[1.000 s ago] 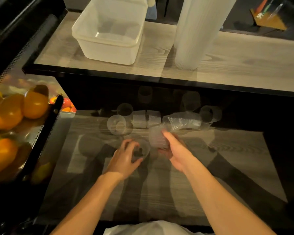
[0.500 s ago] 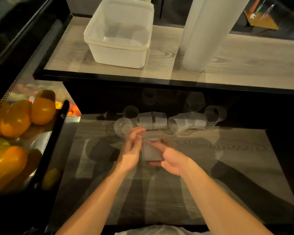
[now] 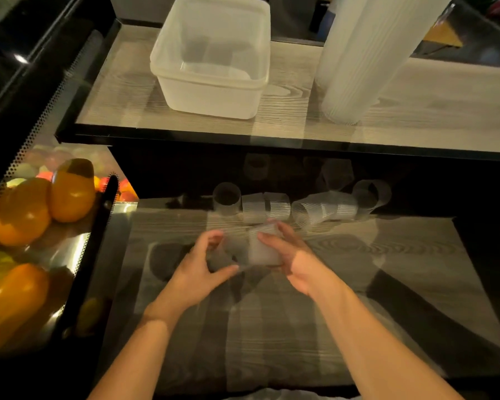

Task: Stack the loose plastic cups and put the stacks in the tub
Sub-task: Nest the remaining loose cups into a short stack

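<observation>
My right hand (image 3: 293,259) grips a short stack of clear ribbed plastic cups (image 3: 264,248) above the lower wooden counter. My left hand (image 3: 201,265) is curled around another clear cup (image 3: 230,254) just left of that stack; blur hides how the two meet. Several loose cups (image 3: 324,207) lie on their sides or stand in a row along the back of the lower counter. The translucent white tub (image 3: 211,82) stands with nothing in it on the raised shelf, beyond and above my hands.
A tall column of stacked cups (image 3: 364,53) stands on the raised shelf (image 3: 416,116) right of the tub. A perforated metal bin of orange and yellow peppers (image 3: 23,215) borders the lower counter on the left. A dark front panel rises behind the loose cups.
My left hand took a cup from the counter's left side and brought it to the stack in my right hand. Both hands drew together, and one loose cup left the row.
</observation>
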